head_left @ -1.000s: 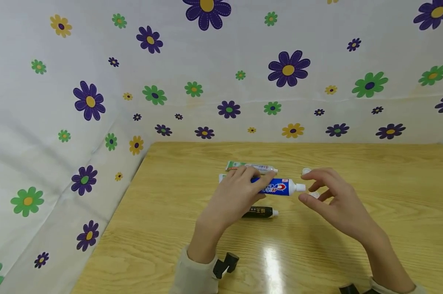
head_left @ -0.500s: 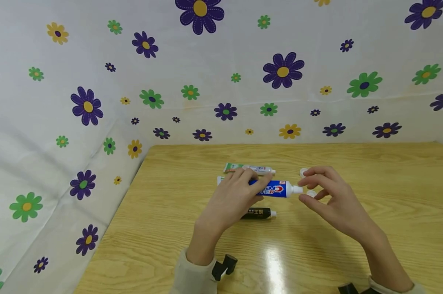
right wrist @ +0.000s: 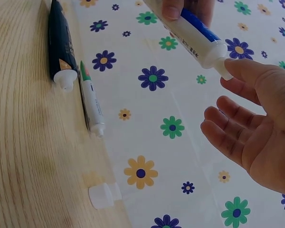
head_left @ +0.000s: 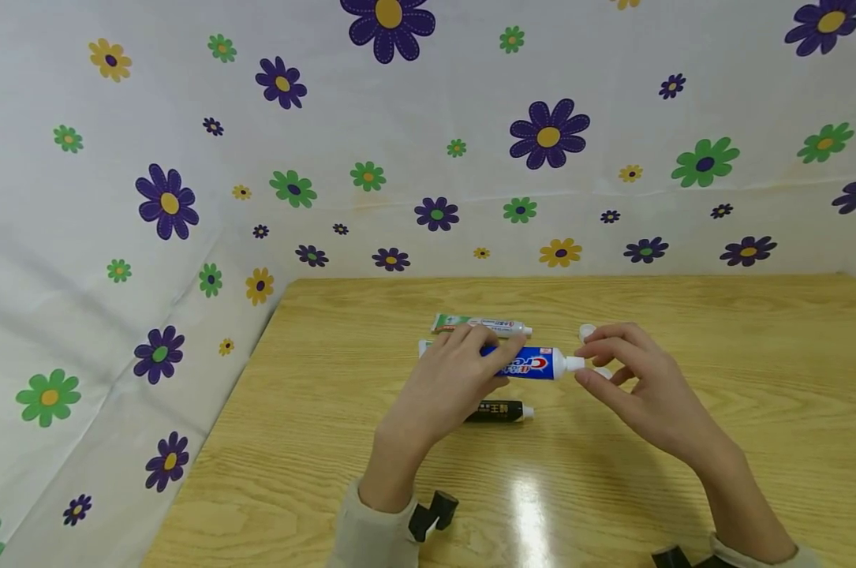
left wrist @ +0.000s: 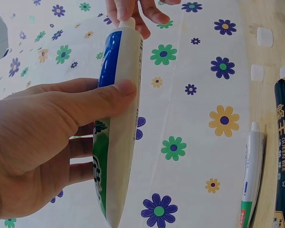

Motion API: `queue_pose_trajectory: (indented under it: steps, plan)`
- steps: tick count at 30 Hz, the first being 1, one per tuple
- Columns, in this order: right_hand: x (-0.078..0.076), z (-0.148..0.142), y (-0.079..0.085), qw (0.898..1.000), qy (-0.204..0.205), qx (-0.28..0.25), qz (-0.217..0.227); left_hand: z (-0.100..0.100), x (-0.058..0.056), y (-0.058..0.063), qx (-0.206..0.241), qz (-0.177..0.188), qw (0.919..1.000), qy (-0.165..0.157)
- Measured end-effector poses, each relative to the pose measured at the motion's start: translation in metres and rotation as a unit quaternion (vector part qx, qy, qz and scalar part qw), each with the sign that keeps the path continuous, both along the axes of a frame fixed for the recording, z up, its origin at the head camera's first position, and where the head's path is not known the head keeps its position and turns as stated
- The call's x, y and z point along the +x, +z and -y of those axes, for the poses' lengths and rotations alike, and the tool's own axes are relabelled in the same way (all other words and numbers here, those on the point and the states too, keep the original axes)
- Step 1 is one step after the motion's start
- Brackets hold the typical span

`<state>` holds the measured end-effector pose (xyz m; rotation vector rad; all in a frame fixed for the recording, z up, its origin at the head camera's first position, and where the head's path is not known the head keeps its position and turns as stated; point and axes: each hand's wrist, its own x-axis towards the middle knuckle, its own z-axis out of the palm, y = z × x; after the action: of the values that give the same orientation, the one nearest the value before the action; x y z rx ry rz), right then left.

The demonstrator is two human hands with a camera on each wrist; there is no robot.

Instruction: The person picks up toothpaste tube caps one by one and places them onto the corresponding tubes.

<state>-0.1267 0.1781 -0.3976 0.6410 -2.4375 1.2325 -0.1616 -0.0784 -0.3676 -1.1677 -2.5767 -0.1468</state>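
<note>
My left hand (head_left: 450, 383) holds a blue and white toothpaste tube (head_left: 532, 364) above the table, its white cap pointing right. In the left wrist view the thumb lies across the tube's white back (left wrist: 124, 109), fingers behind. My right hand (head_left: 653, 390) pinches the white cap (right wrist: 222, 68) between thumb and index finger; its other fingers are spread loosely. Behind the held tube lies a small green and white toothpaste tube (head_left: 499, 326). A black toothpaste tube (head_left: 499, 411) lies nearer, partly hidden by the left hand.
Two loose white caps, a farther cap (head_left: 587, 332) and a nearer cap (head_left: 603, 372), lie on the wooden table (head_left: 314, 410) by the right fingers. A flower-patterned cloth (head_left: 399, 102) hangs behind the table and along its left side.
The right thumb and index finger have closed in on the cap of the held tube. The left hand keeps its hold, and the lying tubes stay put; the head view shifted slightly.
</note>
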Motion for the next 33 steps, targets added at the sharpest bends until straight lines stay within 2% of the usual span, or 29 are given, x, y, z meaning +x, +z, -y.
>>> queue_pose_trajectory:
  steps: [9,22,33]
  plan:
    - [-0.0004,0.0019,-0.0014,1.000,-0.010,0.016,0.001,0.0007,0.0007,0.0016,-0.002,-0.015,0.9999,-0.003]
    - [-0.0007,0.0033,-0.0056,1.000,-0.010,0.016,0.004,0.0008,0.0018,0.0017,0.001,-0.010,0.9999,-0.006]
    - [0.0008,-0.0018,-0.0016,0.999,-0.013,0.014,0.036,-0.0010,0.0018,0.0014,-0.003,-0.002,1.0000,-0.006]
